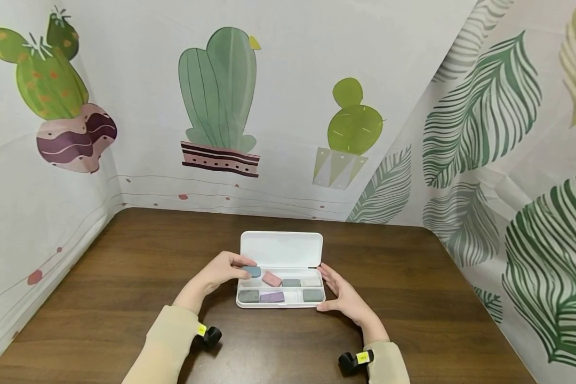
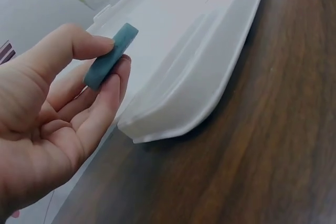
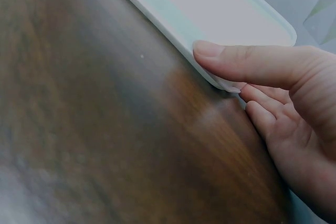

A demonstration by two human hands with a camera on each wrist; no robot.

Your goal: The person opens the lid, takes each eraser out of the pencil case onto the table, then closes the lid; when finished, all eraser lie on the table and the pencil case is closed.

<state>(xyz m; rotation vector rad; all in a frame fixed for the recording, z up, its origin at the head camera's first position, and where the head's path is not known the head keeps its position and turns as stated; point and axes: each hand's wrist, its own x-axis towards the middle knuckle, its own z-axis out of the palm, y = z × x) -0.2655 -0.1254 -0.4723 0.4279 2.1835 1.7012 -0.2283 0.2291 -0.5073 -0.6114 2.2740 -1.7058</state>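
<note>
A white case (image 1: 281, 306) lies on the table with its lid (image 1: 281, 249) raised at the back. My left hand (image 1: 224, 271) pinches a blue eraser (image 2: 111, 57) between thumb and fingers, over the left end of the rear compartment. With thumb at the front corner and fingers along the side, my right hand (image 1: 342, 296) holds the case's right end. In the rear compartment are a tilted pink eraser (image 1: 271, 279), a grey-blue eraser (image 1: 290, 283) and a white eraser (image 1: 310, 283). The front row has a dark grey eraser (image 1: 248, 296), a purple eraser (image 1: 272, 297) and a grey-green eraser (image 1: 312, 295).
The brown wooden table (image 1: 288, 346) extends around the case on all sides. A white cloth (image 1: 288, 106) printed with cacti and leaves hangs behind and beside it. Each wrist carries a small black camera, one by the left sleeve (image 1: 168, 330) and one by the right sleeve (image 1: 388, 364).
</note>
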